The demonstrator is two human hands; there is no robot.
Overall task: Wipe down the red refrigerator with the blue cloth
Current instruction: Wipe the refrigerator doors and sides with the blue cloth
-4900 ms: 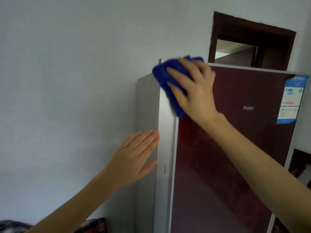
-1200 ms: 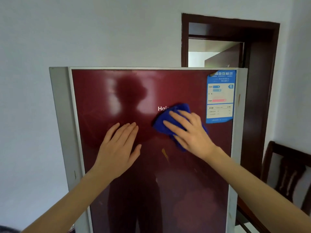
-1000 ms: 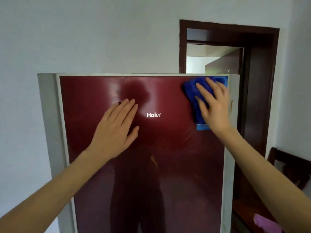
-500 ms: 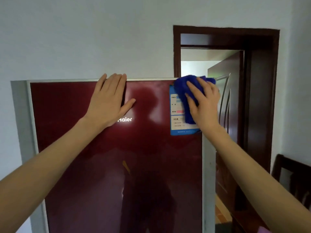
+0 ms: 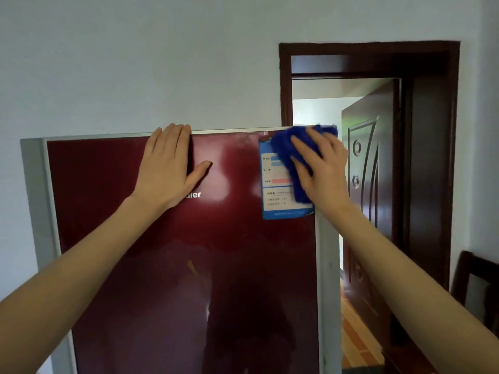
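Both flat-fingered: left hand (image 5: 167,168) is bracing the red refrigerator (image 5: 162,265), right hand (image 5: 324,171) is rubbing the blue cloth (image 5: 286,152) over the energy label (image 5: 278,203), perhaps peeling its lower corner.

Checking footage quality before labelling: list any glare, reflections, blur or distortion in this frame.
Head view: the glossy red refrigerator mirrors the person as a dark silhouette, with pale glare patches near its top; the blue cloth under the right hand is motion-blurred, the left hand sharp; the refrigerator's side edges lean, likely wide-angle distortion.
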